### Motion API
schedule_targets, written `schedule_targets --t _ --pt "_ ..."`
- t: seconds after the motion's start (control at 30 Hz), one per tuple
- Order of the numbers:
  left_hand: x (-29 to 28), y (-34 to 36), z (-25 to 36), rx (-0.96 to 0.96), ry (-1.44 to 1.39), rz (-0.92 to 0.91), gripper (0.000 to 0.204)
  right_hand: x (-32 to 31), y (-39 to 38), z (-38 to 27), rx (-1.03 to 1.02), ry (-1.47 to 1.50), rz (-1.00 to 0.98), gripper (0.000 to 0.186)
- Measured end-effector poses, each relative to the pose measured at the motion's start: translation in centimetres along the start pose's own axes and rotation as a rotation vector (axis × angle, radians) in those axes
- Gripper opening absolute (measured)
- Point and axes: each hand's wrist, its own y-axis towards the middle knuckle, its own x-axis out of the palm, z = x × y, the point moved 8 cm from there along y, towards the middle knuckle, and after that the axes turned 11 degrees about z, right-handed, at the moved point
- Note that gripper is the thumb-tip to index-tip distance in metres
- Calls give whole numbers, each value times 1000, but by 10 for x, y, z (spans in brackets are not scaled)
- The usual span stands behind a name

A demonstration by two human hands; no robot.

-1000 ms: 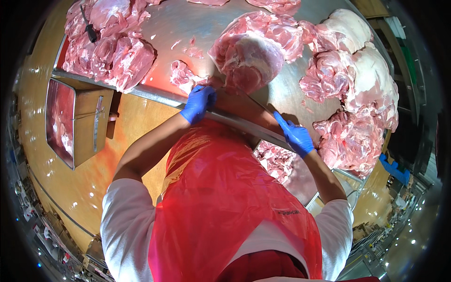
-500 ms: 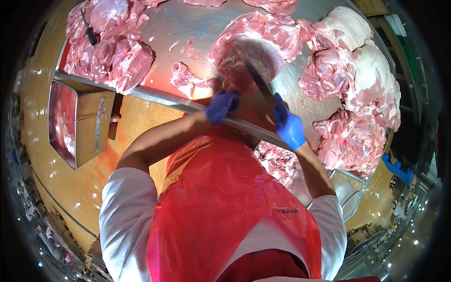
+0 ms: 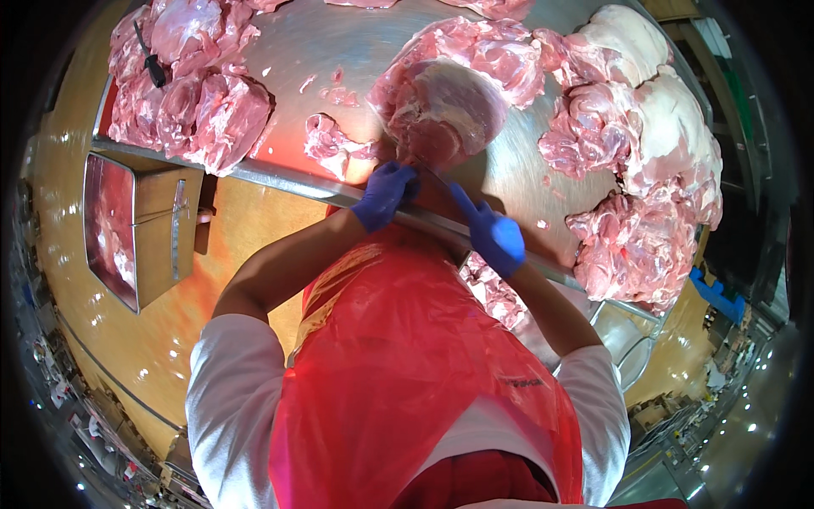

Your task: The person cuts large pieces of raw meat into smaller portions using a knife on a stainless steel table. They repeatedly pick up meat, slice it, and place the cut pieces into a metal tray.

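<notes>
The joint (image 3: 449,110) lies on the table (image 3: 322,42) between 2 meat piles (image 3: 195,110).

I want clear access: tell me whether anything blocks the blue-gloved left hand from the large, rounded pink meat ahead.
Nothing visible does: the blue-gloved left hand is at the near end of the large, rounded pink meat.

The left glove (image 3: 386,197) and right glove (image 3: 496,237) are blue, the plastic apron (image 3: 407,339) red, the raw meat cut (image 3: 454,102) pink streaked with white.

The curled left hand (image 3: 386,197) has its forearm (image 3: 290,261) toward eight o'clock. The right hand (image 3: 496,236) extends its index finger (image 3: 463,199) toward eleven o'clock.
</notes>
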Motion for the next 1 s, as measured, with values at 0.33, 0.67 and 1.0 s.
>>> schedule_targets --t 0.33,0.67,1.0 --pt "-6 -9 4 89 -9 30 4 12 56 -29 209 318 -85 78" --pt "-41 -22 78 268 5 -39 15 25 33 1 287 301 -346 76" --pt "-11 -53 145 1375 1208 338 18 29 68 -26 218 296 -164 76"
